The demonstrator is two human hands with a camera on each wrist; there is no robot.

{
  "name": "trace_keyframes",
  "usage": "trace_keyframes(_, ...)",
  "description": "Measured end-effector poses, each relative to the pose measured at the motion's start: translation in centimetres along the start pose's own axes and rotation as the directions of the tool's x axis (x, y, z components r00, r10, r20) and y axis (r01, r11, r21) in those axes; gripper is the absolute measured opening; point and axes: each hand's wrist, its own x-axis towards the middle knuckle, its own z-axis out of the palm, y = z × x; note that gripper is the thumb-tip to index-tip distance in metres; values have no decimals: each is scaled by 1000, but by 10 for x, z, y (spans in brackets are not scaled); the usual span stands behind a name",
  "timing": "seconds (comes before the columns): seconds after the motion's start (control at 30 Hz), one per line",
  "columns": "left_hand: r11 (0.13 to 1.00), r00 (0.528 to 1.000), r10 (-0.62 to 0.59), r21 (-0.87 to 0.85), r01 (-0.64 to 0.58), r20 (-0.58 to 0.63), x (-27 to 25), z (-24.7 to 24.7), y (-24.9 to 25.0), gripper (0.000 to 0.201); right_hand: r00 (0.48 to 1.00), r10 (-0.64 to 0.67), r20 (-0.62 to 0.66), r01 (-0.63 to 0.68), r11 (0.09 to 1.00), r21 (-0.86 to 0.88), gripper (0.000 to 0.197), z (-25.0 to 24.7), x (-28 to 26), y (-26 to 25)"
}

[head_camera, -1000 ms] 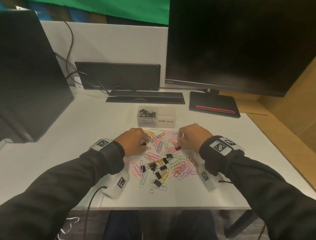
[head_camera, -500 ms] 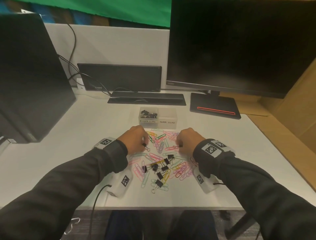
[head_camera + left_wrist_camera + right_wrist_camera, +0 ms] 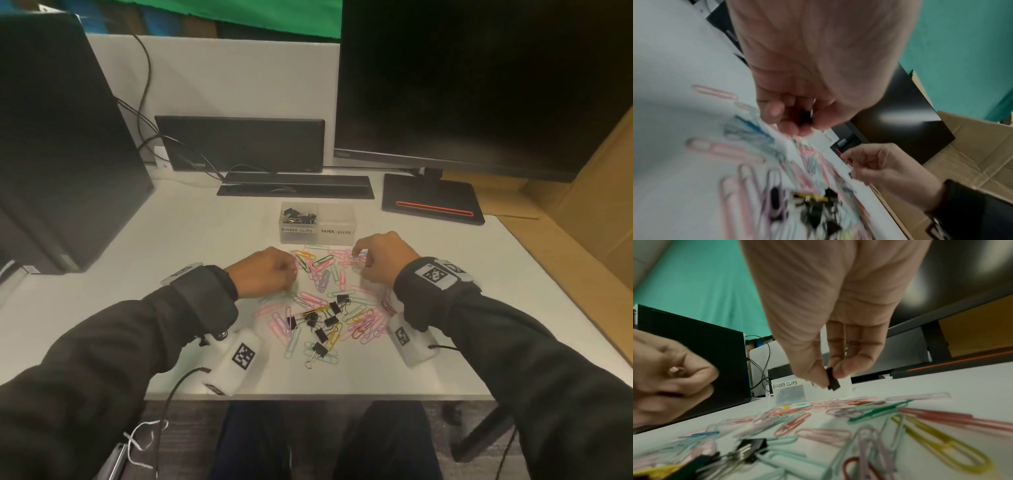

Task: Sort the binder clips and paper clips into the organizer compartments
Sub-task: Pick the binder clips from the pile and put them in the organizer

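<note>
Now each hand, left and right, pinches a small black binder clip above colourful paper clips.

Our left hand is curled up with fingers pinched together. Our right hand points down, thumb and fingers pinched tight.

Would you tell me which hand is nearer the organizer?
Right. The right hand sits just in front of the organizer, at its paper-clip side; the left hand is farther back and to the left.
</note>
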Motion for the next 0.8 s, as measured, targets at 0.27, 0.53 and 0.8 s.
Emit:
trace_keyframes(0.27,968,986,6,246,-47,168,-31,21,-6,41,995,-93,-29,94,995,17,7,0,-17,-5)
trace_keyframes(0.53,957,984,45,277,-92,173,-28,14,-18,39,956,-213,204,227,973,-46,30,16,-23,-21)
trace_keyframes(0.8,940,995,73,330,-89,61,-26,13,-19,23,962,-220,160,232,971,-58,18,17,-20,-16)
